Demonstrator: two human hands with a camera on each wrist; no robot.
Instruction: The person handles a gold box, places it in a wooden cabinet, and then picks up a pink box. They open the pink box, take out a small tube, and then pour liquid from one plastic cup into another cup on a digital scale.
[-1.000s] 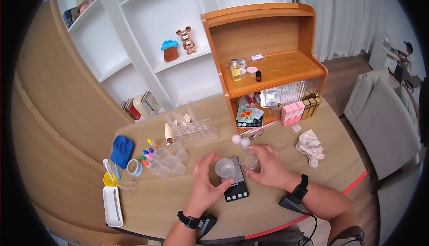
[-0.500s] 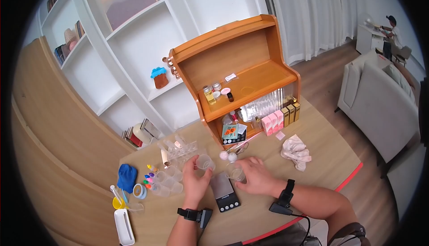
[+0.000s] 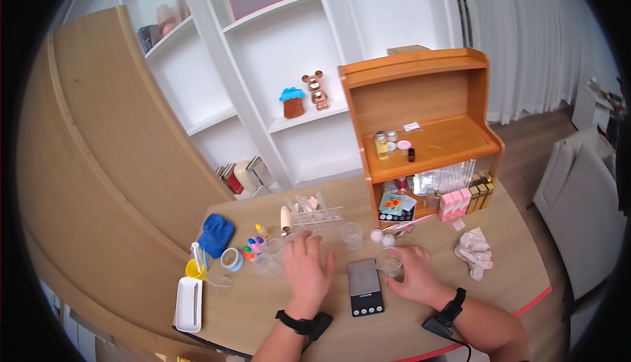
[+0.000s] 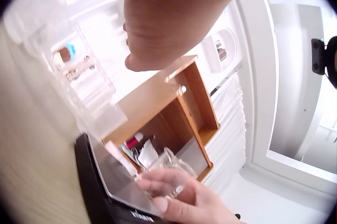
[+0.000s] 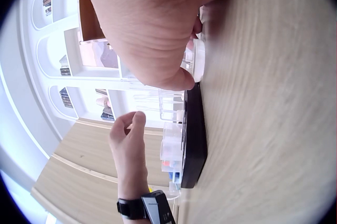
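My right hand (image 3: pixel 420 279) holds a clear beaker-like cup (image 3: pixel 392 269) between thumb and fingers, just right of the black digital scale (image 3: pixel 365 286). The scale's grey plate is bare. My left hand (image 3: pixel 307 271) holds nothing; its fingers are relaxed above the table, overlapping several clear plastic cups (image 3: pixel 268 265) in the head view. From the right wrist, the same left hand (image 5: pixel 129 135) appears raised with loosely bent fingers. One clear plastic cup (image 3: pixel 353 237) stands by itself behind the scale, near the test tube rack (image 3: pixel 319 216).
Small dropper bottles with coloured caps (image 3: pixel 252 246) stand left of the cups, near a blue cloth (image 3: pixel 216 234) and a white tray (image 3: pixel 189 304). A wooden shelf unit (image 3: pixel 430 142) rises at the back right. A crumpled cloth (image 3: pixel 474 253) lies at the right.
My left hand lifted a plastic cup off the scale, set it down behind and let go, then moved left towards the other cups. The right hand keeps its cup beside the scale.
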